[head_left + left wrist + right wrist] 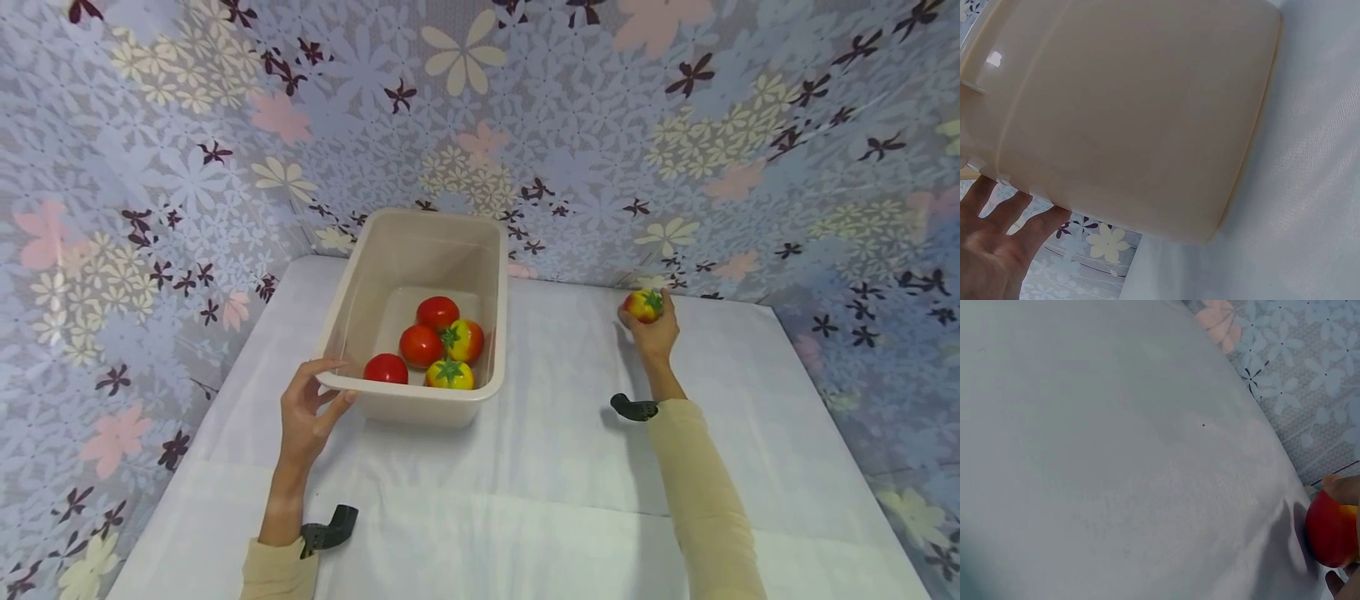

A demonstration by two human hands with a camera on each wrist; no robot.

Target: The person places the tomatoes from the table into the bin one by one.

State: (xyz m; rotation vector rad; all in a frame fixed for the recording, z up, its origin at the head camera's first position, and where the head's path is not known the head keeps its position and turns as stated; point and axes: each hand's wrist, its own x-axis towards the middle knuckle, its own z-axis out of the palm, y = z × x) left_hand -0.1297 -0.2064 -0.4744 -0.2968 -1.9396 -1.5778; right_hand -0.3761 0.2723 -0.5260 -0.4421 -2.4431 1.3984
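Observation:
A beige plastic bin point(431, 410) stands left of the middle of the table, with several red and red-yellow tomatoes point(421, 346) lying in its near half. At its near left corner my left hand point(306, 408) grips the rim, thumb outside below the edge. In the left wrist view the fingers point(1041, 228) lie against the bin's side. Toward the back right of the table, my right hand point(656, 333) holds a red-yellow tomato point(643, 306) with a green leafy top between thumb and fingers. Part of that tomato point(1333, 530) shows at the right wrist view's edge, close over the cloth.
A white cloth point(555, 450) covers the table. Flower-patterned sheeting point(465, 67) rises behind the table and along both sides, close to the bin's far end. A dark wrist mount point(633, 407) sticks out from each forearm.

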